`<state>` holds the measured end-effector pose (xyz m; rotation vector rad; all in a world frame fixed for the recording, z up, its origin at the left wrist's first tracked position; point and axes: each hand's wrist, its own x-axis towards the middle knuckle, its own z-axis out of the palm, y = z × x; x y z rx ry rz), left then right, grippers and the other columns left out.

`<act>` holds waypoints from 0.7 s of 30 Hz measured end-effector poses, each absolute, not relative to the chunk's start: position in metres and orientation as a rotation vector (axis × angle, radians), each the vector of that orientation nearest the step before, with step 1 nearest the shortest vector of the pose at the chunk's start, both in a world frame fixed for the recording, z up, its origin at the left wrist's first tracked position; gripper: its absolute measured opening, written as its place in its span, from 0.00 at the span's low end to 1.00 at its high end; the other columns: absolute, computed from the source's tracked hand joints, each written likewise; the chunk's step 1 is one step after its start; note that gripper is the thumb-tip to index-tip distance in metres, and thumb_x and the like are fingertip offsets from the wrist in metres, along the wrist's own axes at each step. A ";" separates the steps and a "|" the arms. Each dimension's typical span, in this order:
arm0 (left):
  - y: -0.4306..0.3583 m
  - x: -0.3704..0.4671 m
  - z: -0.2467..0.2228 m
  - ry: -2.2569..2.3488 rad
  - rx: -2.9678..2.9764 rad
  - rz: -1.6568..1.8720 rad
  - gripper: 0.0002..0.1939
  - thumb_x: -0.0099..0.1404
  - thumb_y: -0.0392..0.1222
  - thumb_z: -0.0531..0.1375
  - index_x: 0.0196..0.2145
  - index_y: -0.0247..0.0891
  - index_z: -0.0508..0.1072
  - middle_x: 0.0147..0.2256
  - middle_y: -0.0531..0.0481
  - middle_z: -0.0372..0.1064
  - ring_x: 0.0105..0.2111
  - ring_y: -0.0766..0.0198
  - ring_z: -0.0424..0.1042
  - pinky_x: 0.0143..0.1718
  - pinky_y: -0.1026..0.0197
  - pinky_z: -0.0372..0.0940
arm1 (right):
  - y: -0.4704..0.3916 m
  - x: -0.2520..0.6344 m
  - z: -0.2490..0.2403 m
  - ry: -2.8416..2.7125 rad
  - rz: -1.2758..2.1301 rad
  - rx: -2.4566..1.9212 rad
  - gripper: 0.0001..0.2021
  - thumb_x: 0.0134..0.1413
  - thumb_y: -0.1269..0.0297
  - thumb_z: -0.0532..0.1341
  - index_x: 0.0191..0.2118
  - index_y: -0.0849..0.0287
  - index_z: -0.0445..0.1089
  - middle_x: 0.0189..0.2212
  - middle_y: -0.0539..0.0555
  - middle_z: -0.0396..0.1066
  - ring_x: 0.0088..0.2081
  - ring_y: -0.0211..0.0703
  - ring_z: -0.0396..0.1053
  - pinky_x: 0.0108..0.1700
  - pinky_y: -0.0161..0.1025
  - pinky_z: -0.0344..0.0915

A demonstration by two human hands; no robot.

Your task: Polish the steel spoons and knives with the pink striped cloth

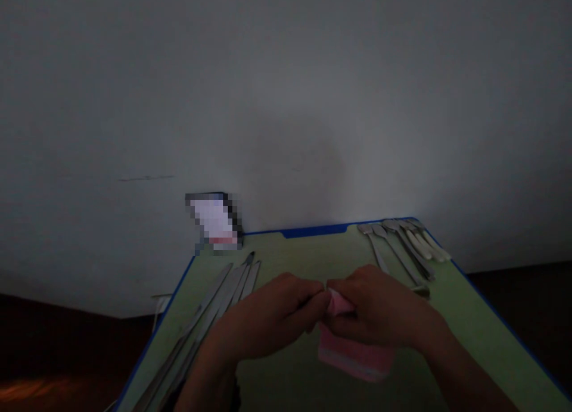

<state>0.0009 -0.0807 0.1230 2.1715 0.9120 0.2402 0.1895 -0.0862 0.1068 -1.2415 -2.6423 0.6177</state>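
Both hands meet above the middle of the green table (277, 379). My right hand (370, 308) is closed on a pink cloth (357, 355), whose lower part hangs beneath the fingers with a pale stripe near its edge. A bunched bit of the cloth shows between thumb and fingers. My left hand (286, 311) touches the right fingertips; its fingers are pressed together, and whatever they pinch is hidden. Several metal knives (210, 317) lie at the left, partly behind the left forearm. Beyond the right hand are several spoons (393, 245), partly covered by that hand.
A phone-like device (214, 221) with a blurred bright screen leans against the wall at the table's back left. White-handled cutlery (424, 245) lies at the back right. The table has a blue rim (315, 231), and a grey wall (295, 102) rises behind it.
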 end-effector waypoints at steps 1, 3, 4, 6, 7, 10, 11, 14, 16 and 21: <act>-0.080 0.001 0.122 0.901 2.168 0.277 0.17 0.68 0.42 0.46 0.22 0.36 0.62 0.18 0.58 0.55 0.20 0.72 0.55 0.21 0.68 0.48 | -0.086 0.188 0.106 -2.628 0.644 -1.227 0.10 0.51 0.57 0.55 0.29 0.58 0.66 0.20 0.48 0.66 0.22 0.32 0.60 0.24 0.33 0.44; -0.078 0.000 0.122 0.921 2.179 0.385 0.17 0.67 0.42 0.48 0.21 0.36 0.61 0.18 0.58 0.54 0.20 0.72 0.55 0.21 0.68 0.49 | -0.085 0.186 0.105 -2.599 0.682 -1.208 0.12 0.53 0.56 0.55 0.29 0.59 0.66 0.20 0.48 0.65 0.22 0.32 0.59 0.25 0.32 0.45; -0.077 -0.003 0.123 0.935 2.189 0.447 0.18 0.66 0.42 0.49 0.19 0.36 0.61 0.18 0.57 0.54 0.20 0.72 0.55 0.21 0.67 0.49 | -0.084 0.186 0.104 -2.587 0.695 -1.205 0.13 0.53 0.55 0.54 0.29 0.59 0.66 0.20 0.48 0.64 0.22 0.32 0.59 0.25 0.32 0.46; -0.074 -0.013 0.124 0.951 2.177 0.570 0.18 0.64 0.41 0.51 0.17 0.36 0.61 0.18 0.56 0.54 0.20 0.71 0.55 0.22 0.67 0.51 | -0.081 0.191 0.104 -2.575 0.682 -1.220 0.14 0.53 0.53 0.55 0.30 0.59 0.66 0.21 0.48 0.64 0.23 0.33 0.58 0.26 0.32 0.46; -0.073 -0.022 0.124 0.956 2.137 0.629 0.17 0.63 0.40 0.52 0.17 0.36 0.61 0.18 0.56 0.54 0.20 0.71 0.55 0.22 0.67 0.51 | -0.079 0.195 0.105 -2.575 0.657 -1.233 0.14 0.53 0.53 0.55 0.30 0.59 0.66 0.21 0.49 0.65 0.24 0.34 0.59 0.26 0.33 0.47; -0.070 -0.056 0.121 1.031 1.824 0.868 0.15 0.61 0.42 0.54 0.18 0.37 0.65 0.18 0.56 0.54 0.17 0.72 0.52 0.17 0.68 0.49 | -0.073 0.214 0.108 -2.564 0.543 -1.293 0.15 0.55 0.52 0.53 0.33 0.58 0.68 0.24 0.51 0.67 0.28 0.37 0.61 0.29 0.34 0.48; -0.069 -0.067 0.119 1.092 1.678 0.978 0.14 0.60 0.44 0.55 0.19 0.37 0.67 0.17 0.56 0.52 0.16 0.72 0.50 0.16 0.69 0.47 | -0.071 0.221 0.109 -2.562 0.530 -1.308 0.16 0.56 0.51 0.52 0.34 0.58 0.69 0.24 0.51 0.67 0.28 0.37 0.61 0.29 0.34 0.49; -0.065 -0.088 0.111 1.209 1.434 1.111 0.11 0.54 0.46 0.59 0.21 0.37 0.72 0.16 0.56 0.54 0.16 0.71 0.53 0.15 0.69 0.49 | -0.068 0.231 0.112 -2.569 0.651 -1.317 0.18 0.57 0.48 0.51 0.34 0.57 0.69 0.21 0.49 0.65 0.25 0.35 0.60 0.27 0.34 0.49; -0.061 -0.085 0.109 1.241 1.424 1.127 0.12 0.55 0.47 0.58 0.20 0.36 0.71 0.15 0.56 0.53 0.16 0.71 0.53 0.17 0.69 0.52 | -0.068 0.230 0.112 -2.559 0.695 -1.333 0.17 0.56 0.49 0.51 0.34 0.57 0.69 0.20 0.48 0.64 0.23 0.34 0.59 0.26 0.34 0.48; -0.060 -0.049 0.115 1.165 1.754 0.648 0.21 0.63 0.45 0.51 0.14 0.36 0.62 0.15 0.56 0.57 0.17 0.72 0.56 0.21 0.68 0.54 | -0.074 0.215 0.109 -2.584 0.604 -1.341 0.17 0.57 0.51 0.51 0.31 0.58 0.68 0.21 0.49 0.64 0.25 0.35 0.59 0.27 0.33 0.48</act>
